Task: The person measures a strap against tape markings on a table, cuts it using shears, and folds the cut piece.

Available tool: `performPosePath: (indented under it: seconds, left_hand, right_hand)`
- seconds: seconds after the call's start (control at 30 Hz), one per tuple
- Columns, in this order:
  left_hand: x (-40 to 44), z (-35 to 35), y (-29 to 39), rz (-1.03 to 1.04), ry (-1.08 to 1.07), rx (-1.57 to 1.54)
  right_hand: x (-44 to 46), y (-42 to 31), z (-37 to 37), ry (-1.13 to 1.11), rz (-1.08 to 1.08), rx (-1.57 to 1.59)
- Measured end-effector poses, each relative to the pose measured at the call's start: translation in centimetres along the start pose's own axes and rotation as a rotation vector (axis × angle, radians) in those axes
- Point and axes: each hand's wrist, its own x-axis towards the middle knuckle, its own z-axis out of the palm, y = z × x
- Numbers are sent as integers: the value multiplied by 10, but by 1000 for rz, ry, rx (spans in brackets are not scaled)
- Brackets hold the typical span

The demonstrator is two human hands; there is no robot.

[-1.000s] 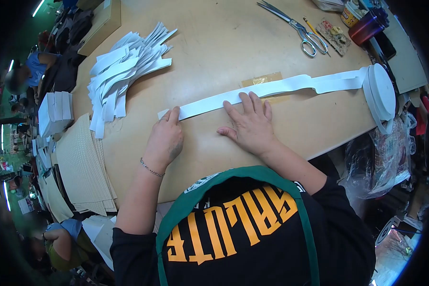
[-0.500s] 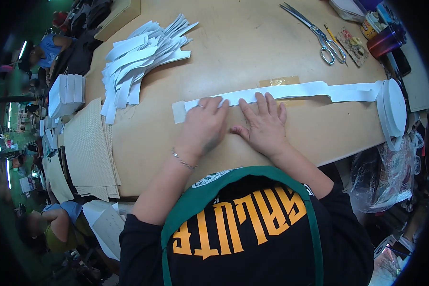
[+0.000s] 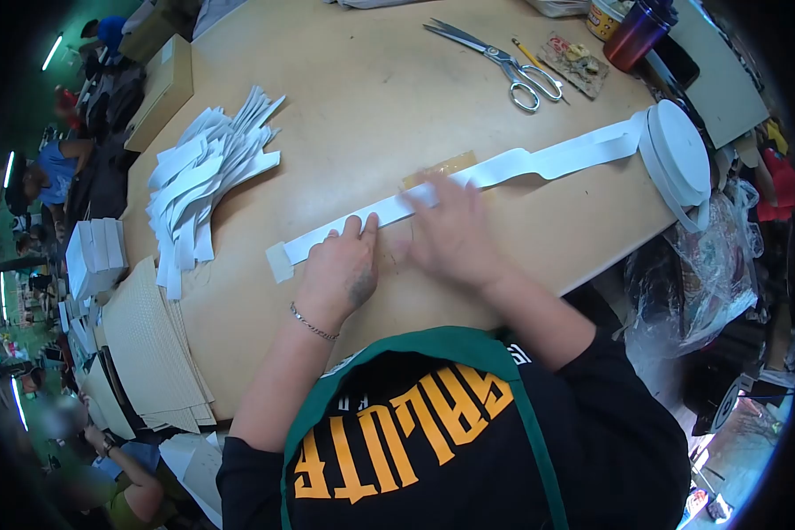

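Observation:
A long white strip [image 3: 495, 170] runs across the table from a roll [image 3: 680, 152] at the right. Its left end meets a small pale piece of tape [image 3: 279, 262] on the tabletop. My left hand [image 3: 340, 269] presses on the strip near that end, fingertips down and index finger stretched along it. Over the strip's middle is my right hand [image 3: 459, 234], blurred by motion, with thumb and fingers apart and nothing visible in it. Brown tape [image 3: 442, 168] shows on the table behind the strip, partly covered by the right hand.
A heap of cut white strips [image 3: 208, 172] lies at the left on the table [image 3: 344, 106]. Scissors [image 3: 503, 62], a pencil [image 3: 527, 51] and a tumbler [image 3: 638, 35] are at the far right. Textured sheets [image 3: 155, 349] lie at the left edge. People are beyond the left side.
My view has turned, so the table's things appear shifted left and tilted. My right hand has gone from lying flat on the strip to moving, blurred. My left hand stays on the strip.

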Motion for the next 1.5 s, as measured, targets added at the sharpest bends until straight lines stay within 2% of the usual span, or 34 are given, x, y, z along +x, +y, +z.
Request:
performPosePath:
  seconds: [0.07,0.1,0.13,0.17,0.23,0.33,0.43,0.53,0.73,0.83,1.0,1.07,1.13,1.17,1.2,1.23,1.3,1.37,1.4,1.5]
  left_hand:
    - [-2,2,1,-4,-20,1]
    - [-1,-1,0,0,-27,-17]
    - [0,-4,-1,6,-31,-30]
    - [0,-5,-1,6,-44,-23]
    - [2,-7,1,2,-70,-10]
    - [2,-12,2,-17,-150,-2]
    - [0,-4,1,6,-69,-4]
    - [2,-19,8,-11,-158,-38]
    - [9,-20,11,-27,-255,-16]
    - [10,-22,10,-14,-264,-46]
    - [12,-22,6,3,-273,-60]
    - [11,-21,4,17,-268,-83]
    - [13,-20,2,37,-255,-107]
    - [13,-20,1,38,-250,-110]
    - [13,-20,0,41,-245,-113]
    - [13,-20,1,42,-242,-118]
    - [14,-20,0,45,-249,-129]
    - [14,-23,1,35,-278,-140]
    - [14,-27,2,24,-300,-147]
    - [15,-29,4,13,-337,-134]
  right_hand:
    - [39,61,-20,291,-35,-15]
    - [60,93,-29,364,101,-30]
    - [76,134,-35,434,69,-229]
    - [91,157,-44,342,292,-298]
    - [109,187,-59,44,536,-480]
    - [118,190,-75,-268,561,-468]
    - [122,207,-63,-216,445,-475]
    - [134,198,-75,-381,440,-404]
    - [158,189,-69,-399,518,-464]
    - [162,186,-85,-501,591,-177]
    - [98,150,-105,-165,515,512]
    - [51,105,-123,-189,613,548]
    - [-12,75,-129,-318,596,822]
    - [-47,67,-125,-394,663,901]
    - [-77,53,-120,-344,1059,1272]
    - [-101,36,-120,-512,819,992]
    - [-126,16,-119,-707,877,1053]
    - [-141,5,-112,-727,971,1028]
    - [-144,4,-108,-751,907,990]
    - [-136,-6,-103,-776,930,964]
